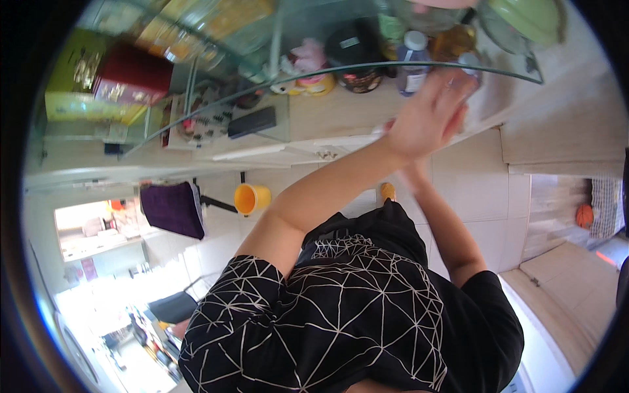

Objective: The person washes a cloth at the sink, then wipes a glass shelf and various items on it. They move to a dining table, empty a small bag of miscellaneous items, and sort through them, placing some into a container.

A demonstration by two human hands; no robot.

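Note:
My left hand reaches into the glass-shelved cabinet, blurred by motion. Its fingers are around a clear bottle with a pale cap, under the front edge of the glass shelf. Just left of it stands a similar bottle with a white cap, purplish contents and a label. My right hand is lower, mostly hidden behind the left hand and forearm. A small red and white thing shows beside the left wrist; whether the right hand holds it is unclear.
On the cabinet's lower board stand a dark round container, a yellow and pink figurine and a black case. A dark red box sits farther left. Below are a yellow bin and a purple-covered seat.

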